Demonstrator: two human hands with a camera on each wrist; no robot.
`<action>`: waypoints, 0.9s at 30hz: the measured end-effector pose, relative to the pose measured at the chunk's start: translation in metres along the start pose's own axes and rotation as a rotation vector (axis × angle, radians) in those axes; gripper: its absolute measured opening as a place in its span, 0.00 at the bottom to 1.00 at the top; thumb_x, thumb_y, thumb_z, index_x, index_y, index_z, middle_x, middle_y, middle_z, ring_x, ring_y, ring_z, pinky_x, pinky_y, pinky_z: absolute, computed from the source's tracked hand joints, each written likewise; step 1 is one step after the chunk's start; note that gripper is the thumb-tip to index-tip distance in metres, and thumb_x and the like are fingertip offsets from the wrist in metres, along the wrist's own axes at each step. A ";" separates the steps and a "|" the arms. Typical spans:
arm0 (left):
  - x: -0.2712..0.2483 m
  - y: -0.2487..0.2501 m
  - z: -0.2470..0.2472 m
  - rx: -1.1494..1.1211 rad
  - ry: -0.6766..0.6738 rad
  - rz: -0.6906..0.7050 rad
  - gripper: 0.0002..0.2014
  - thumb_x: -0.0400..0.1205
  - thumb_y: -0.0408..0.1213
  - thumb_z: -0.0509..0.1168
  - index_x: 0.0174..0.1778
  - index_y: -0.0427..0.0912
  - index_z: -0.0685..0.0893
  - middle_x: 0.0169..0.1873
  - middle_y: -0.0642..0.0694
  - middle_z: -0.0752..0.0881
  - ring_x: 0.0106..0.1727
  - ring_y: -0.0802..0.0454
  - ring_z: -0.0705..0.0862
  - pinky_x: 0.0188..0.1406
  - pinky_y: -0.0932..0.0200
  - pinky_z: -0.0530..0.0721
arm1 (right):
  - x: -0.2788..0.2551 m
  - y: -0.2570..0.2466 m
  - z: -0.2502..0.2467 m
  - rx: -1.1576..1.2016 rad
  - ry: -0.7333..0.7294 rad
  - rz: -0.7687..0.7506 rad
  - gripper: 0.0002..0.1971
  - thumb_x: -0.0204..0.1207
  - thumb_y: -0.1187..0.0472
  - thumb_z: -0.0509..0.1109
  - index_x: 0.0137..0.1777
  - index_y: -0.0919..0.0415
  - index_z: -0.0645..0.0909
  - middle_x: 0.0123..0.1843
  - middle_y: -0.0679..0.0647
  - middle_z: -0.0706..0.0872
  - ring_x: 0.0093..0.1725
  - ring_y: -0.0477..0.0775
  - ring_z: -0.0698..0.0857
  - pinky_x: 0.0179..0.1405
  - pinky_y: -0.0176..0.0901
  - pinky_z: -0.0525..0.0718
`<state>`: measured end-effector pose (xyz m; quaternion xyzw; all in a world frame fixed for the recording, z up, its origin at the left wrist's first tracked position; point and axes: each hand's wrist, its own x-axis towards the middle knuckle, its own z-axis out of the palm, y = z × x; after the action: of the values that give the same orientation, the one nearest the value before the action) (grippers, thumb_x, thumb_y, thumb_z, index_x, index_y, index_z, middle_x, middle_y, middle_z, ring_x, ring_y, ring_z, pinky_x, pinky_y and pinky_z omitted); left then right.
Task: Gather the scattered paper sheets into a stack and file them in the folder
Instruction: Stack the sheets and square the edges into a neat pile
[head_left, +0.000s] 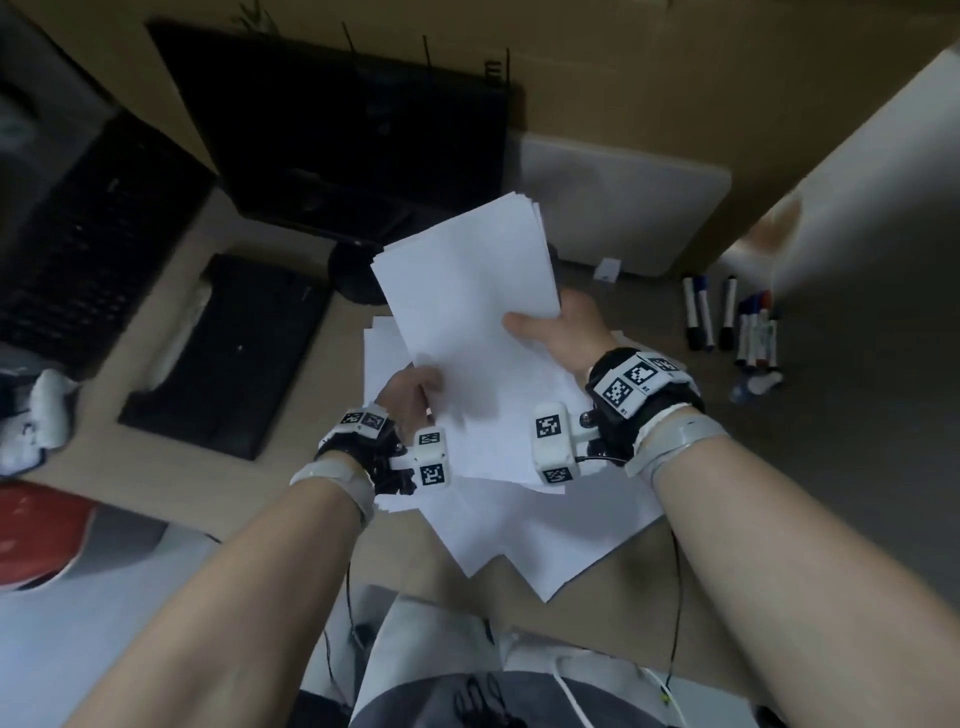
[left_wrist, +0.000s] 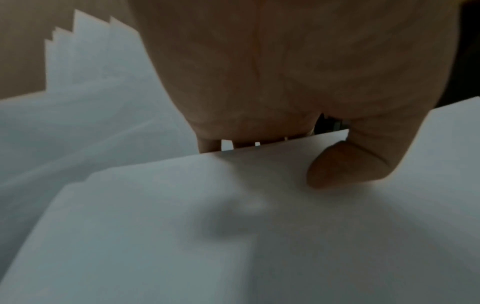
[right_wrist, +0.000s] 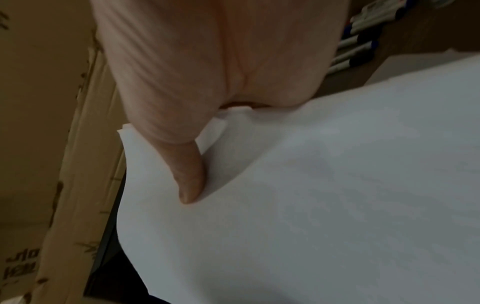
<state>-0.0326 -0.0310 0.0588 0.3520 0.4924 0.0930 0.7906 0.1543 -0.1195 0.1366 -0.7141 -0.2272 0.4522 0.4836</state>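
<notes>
A loose sheaf of white paper sheets (head_left: 467, 322) is lifted above the desk, its far corners fanned out. My left hand (head_left: 413, 387) pinches its near left edge, thumb on top (left_wrist: 335, 164). My right hand (head_left: 558, 330) grips the right edge, thumb pressed on the top sheet (right_wrist: 188, 176). More white sheets (head_left: 545, 525) lie spread on the desk under the held sheaf, some jutting over the near edge. A pale flat folder (head_left: 623, 208) lies at the back right of the desk.
A black keyboard (head_left: 223, 353) lies to the left, with a dark monitor (head_left: 343, 119) and its round base behind the papers. Several whiteboard markers (head_left: 732, 322) lie to the right. A cardboard box (right_wrist: 39, 102) stands behind. The wooden desk (head_left: 322, 499) ends near my lap.
</notes>
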 end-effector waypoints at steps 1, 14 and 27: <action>-0.005 0.000 -0.009 -0.010 0.033 -0.001 0.08 0.68 0.24 0.58 0.39 0.37 0.77 0.32 0.45 0.83 0.31 0.46 0.83 0.30 0.55 0.85 | -0.001 -0.001 0.013 -0.005 -0.015 0.007 0.12 0.72 0.65 0.79 0.54 0.64 0.84 0.47 0.52 0.90 0.43 0.46 0.88 0.45 0.39 0.89; -0.051 -0.027 -0.129 -0.213 0.140 -0.146 0.21 0.64 0.31 0.64 0.55 0.35 0.82 0.49 0.36 0.81 0.49 0.38 0.81 0.58 0.42 0.81 | -0.006 0.021 0.132 -0.066 -0.029 0.086 0.16 0.73 0.67 0.77 0.60 0.66 0.85 0.55 0.58 0.90 0.50 0.53 0.89 0.45 0.38 0.86; -0.047 -0.096 -0.096 0.523 0.421 -0.099 0.26 0.81 0.43 0.69 0.73 0.35 0.77 0.66 0.30 0.80 0.65 0.32 0.81 0.62 0.48 0.81 | -0.018 0.110 0.081 -0.196 -0.021 0.415 0.15 0.70 0.71 0.78 0.55 0.67 0.80 0.51 0.57 0.85 0.53 0.56 0.85 0.55 0.45 0.81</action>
<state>-0.1558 -0.0802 0.0041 0.4917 0.6685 -0.0042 0.5580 0.0635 -0.1408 0.0357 -0.7844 -0.1230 0.5251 0.3062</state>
